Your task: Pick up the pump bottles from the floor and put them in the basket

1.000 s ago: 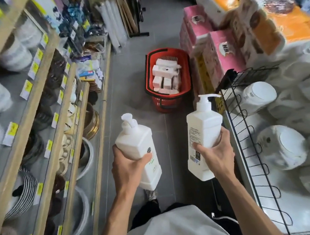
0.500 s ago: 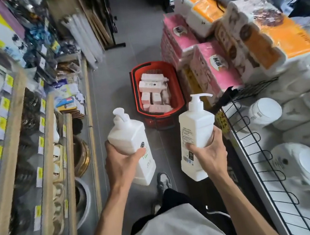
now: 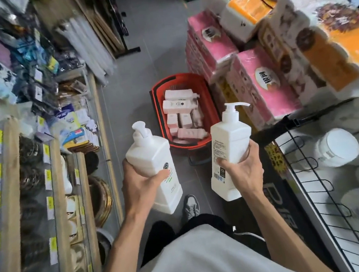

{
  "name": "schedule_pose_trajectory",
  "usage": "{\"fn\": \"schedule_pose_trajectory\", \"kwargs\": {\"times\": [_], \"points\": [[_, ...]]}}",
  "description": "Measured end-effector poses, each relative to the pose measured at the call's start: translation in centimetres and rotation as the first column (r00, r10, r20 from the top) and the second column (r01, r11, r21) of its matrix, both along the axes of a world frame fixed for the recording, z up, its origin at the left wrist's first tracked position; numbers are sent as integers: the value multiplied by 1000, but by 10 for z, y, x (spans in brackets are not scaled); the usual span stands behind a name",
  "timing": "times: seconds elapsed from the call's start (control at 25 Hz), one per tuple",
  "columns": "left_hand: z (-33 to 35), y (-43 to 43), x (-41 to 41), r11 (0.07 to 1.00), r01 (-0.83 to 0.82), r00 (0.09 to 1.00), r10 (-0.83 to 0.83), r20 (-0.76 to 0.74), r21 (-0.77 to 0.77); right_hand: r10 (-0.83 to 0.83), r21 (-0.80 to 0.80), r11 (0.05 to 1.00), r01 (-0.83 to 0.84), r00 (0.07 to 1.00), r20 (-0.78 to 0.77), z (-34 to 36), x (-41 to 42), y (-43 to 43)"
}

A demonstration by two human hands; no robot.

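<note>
I hold two white pump bottles upright at waist height. My left hand (image 3: 142, 184) is shut on the left pump bottle (image 3: 152, 158), which has a round logo and green print. My right hand (image 3: 243, 172) is shut on the right pump bottle (image 3: 228, 144), whose nozzle points right. On the grey floor ahead stands a red basket (image 3: 158, 113) with several white and pale pink bottles lying inside. Both held bottles hang just short of the basket's near rim.
Wooden shelves (image 3: 13, 186) with yellow price tags and bowls run along the left. Stacked pink tissue packs (image 3: 257, 83) and orange packs (image 3: 342, 48) crowd the basket's right side. A black wire rack (image 3: 311, 177) with white jars sits at right. My shoe (image 3: 190, 205) is below the bottles.
The basket has come closer and lower in view as I walk toward it. Both hands still hold their bottles in the same way.
</note>
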State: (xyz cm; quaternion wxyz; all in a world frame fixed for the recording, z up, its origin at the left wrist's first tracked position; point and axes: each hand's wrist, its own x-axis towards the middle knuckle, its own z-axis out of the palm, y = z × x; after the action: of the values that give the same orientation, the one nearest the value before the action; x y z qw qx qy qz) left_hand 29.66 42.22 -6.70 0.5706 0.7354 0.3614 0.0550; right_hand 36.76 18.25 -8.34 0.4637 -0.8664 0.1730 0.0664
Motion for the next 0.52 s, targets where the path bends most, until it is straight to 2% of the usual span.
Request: {"fn": "schedule_pose_trajectory", "kwargs": {"times": [0.24, 0.44, 0.52], "points": [[-6, 53, 65, 999, 12, 1000, -12, 6, -34, -85, -40, 996, 84, 996, -20, -3, 53, 40], [-16, 109, 124, 988, 151, 988, -152, -41, -24, -208, -50, 977, 206, 978, -27, -9, 86, 89], [-14, 139, 152, 969, 247, 968, -246, -51, 1, -309, -36, 951, 309, 951, -15, -10, 92, 117]]}}
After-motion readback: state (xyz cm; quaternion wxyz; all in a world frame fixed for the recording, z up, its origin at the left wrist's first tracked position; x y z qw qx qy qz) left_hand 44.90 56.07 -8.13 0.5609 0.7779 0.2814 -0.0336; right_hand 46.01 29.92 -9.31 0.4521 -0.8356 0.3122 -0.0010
